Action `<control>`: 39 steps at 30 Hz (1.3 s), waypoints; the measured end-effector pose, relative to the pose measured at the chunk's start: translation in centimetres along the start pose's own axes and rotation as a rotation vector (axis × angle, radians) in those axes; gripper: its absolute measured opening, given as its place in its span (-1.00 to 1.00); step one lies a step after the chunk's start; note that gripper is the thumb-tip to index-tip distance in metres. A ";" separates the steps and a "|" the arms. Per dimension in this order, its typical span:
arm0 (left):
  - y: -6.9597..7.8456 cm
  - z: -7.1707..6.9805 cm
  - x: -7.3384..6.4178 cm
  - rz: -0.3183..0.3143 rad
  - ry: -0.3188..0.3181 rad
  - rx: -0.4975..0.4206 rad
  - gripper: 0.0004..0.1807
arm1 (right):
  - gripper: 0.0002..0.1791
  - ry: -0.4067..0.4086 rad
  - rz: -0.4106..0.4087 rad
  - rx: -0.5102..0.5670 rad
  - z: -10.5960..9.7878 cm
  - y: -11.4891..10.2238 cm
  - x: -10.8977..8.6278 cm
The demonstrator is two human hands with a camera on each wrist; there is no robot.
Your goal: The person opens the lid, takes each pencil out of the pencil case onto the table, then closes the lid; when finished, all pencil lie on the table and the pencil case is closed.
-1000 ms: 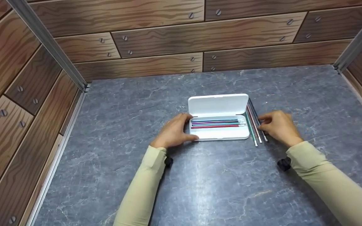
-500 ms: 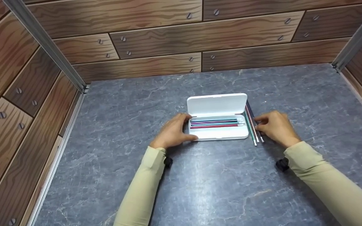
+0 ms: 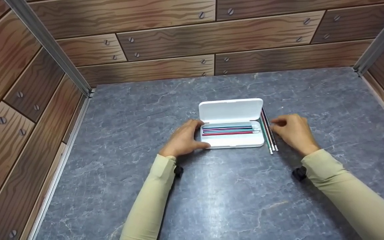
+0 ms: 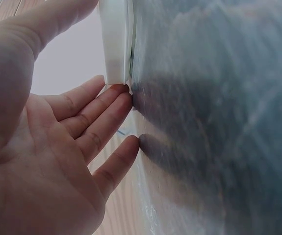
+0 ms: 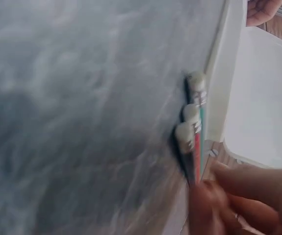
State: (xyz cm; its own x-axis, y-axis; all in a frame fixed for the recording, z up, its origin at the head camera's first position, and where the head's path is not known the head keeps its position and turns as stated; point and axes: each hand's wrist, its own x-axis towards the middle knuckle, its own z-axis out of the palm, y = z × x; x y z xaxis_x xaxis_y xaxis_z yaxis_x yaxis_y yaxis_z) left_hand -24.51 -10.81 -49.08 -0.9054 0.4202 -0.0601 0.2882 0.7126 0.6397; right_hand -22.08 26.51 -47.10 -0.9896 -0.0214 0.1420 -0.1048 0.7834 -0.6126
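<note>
A white pencil case [image 3: 235, 141] lies with its lid [image 3: 231, 110] raised; several pencils [image 3: 227, 130] with white eraser ends lie inside. My left hand [image 3: 183, 138] holds the case by its left end, thumb at the front corner and fingers at the back one. In the left wrist view, those fingers [image 4: 99, 120] are nearly straight against the case's edge. To the right of the case lie three pencils, green [image 3: 266, 136], red [image 5: 197, 156] and dark [image 3: 273, 138], close together. Beside the dark one is my right hand [image 3: 293, 131], loosely bent, thumb and fingertips apart at the pencil's side.
The grey marbled tabletop [image 3: 232, 193] stretches around the case. Wood-patterned panels [image 3: 165, 43] stand along the back and both sides, with metal posts [image 3: 52, 50] at the corners. Black wrist cameras [image 3: 300, 173] sit under the sleeves.
The dark pencil has shifted left against the red and green ones, my right hand moving with it. The right fingertips have since lifted slightly. My left hand stays at the case.
</note>
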 end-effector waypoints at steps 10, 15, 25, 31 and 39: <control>-0.1 0.0 -0.1 -0.015 0.007 -0.007 -0.13 | -0.76 -0.038 -0.284 0.179 2.4 -2.9 1.9; 0.1 0.5 -0.1 -0.019 -0.021 -0.016 -0.12 | -0.74 -0.220 -0.349 0.110 3.4 -2.8 2.4; 0.3 0.2 0.3 -0.027 -0.014 0.005 -0.10 | -0.75 -0.298 -0.536 -0.079 3.9 -3.0 3.4; 0.2 0.1 0.1 -0.030 -0.015 0.005 -0.10 | -0.79 -0.293 -0.563 -0.104 4.3 -3.3 3.4; 0.1 0.0 0.1 -0.017 -0.007 0.003 -0.12 | -0.80 -0.268 -0.588 -0.108 4.4 -3.2 3.3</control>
State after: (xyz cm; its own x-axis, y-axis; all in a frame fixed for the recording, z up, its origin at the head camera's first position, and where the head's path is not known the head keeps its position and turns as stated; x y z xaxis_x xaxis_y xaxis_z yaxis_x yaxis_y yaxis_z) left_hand -24.54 -10.71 -49.03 -0.9082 0.4115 -0.0764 0.2733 0.7213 0.6365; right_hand -25.42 21.24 -48.10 -0.7617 -0.6086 0.2223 -0.6396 0.6515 -0.4080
